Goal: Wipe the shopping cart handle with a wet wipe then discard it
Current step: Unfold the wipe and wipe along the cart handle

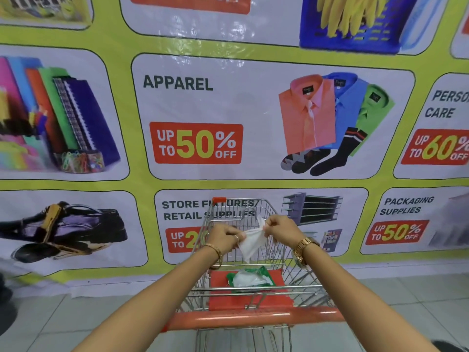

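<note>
My left hand (223, 237) and right hand (279, 228) pinch wet wipe (251, 241), spreading it above cart handle (253, 320) for wiping.

Wire cart (256, 214) — its orange seat flap (220, 279) carries a green wipes packet (250, 276).

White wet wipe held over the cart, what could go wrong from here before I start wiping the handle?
1. The thin white wet wipe is pinched only at its top edge between the left hand and right hand; pulling it open could tear it or drop it into the wire shopping cart.
2. The green-and-white wipe packet on the red seat flap looks open, so remaining wipes may dry.
3. The orange plastic handle is not yet wiped.
</note>
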### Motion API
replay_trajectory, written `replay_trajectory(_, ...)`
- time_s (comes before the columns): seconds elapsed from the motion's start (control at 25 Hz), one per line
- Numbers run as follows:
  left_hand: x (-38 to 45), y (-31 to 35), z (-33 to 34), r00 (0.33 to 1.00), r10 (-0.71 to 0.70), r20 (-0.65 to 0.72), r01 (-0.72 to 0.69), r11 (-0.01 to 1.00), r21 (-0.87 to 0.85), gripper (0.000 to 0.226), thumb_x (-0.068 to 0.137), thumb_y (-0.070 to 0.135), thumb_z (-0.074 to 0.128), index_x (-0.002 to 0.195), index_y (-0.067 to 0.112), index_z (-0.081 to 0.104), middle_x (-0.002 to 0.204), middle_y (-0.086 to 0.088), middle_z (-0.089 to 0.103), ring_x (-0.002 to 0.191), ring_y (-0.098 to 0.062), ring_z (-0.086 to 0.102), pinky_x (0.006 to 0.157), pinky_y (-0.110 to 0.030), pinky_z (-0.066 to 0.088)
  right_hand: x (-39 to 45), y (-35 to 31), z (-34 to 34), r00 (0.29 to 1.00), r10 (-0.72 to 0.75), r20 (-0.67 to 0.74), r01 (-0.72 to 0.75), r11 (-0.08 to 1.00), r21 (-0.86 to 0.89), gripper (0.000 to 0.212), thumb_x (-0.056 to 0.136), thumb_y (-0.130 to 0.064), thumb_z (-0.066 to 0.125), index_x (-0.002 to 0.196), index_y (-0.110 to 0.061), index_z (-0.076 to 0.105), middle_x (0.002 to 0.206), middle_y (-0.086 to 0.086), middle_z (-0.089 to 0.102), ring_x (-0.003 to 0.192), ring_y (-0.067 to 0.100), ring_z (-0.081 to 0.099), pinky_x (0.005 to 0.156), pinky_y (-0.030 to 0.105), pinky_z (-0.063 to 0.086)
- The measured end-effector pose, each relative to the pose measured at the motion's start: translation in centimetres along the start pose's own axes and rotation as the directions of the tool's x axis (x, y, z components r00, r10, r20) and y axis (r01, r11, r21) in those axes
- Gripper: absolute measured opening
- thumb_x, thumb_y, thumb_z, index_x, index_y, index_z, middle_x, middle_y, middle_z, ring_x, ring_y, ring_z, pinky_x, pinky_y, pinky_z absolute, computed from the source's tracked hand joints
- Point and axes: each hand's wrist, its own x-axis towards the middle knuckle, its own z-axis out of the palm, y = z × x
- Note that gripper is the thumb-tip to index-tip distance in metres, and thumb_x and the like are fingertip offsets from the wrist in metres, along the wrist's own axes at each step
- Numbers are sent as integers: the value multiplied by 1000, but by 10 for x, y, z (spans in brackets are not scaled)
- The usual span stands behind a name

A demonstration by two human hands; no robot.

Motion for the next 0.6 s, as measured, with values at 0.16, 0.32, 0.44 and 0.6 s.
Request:
replay_trajectory(0.16,-19,-1,-3,997,-28,-72,20,994,-107,17,76,3,72,91,-6,73,89,-16,72,59,-9,57,45,-12,49,-18,2,11,986,167,-14,-143,881,451,21,82,-2,57,62,-8,60,69,9,63,55,15,58,38,16,48)
replay_trajectory(0.32,-27,1,-7,999,-18,-43,14,995,-94,11,73,1,74,64,7,75,71,-3,75,56,-7,60,53,-17,53,-26,-1,25,931,364,-7,-244,638,730,19,78,5,63,62,0,55,64,16,64,49,18,64,36,20,52)
replay_trajectory(0.44,-28,1,-19,999,-40,-1,39,991,-131,20,70,1,78,54,13,73,43,8,67,41,-3,56,40,-12,46,-24,-7,31,891,453,34,-270,468,842,15,75,12,62,65,1,59,62,16,60,48,18,60,36,21,52)
replay_trajectory(0.6,-21,-7,-38,999,-34,16,35,993,-110,8,68,0,78,64,4,72,46,0,64,43,-9,54,39,-13,44,-20,-11,35,896,427,125,-334,461,822,12,78,10,62,78,-2,65,64,8,53,54,12,51,39,19,53)
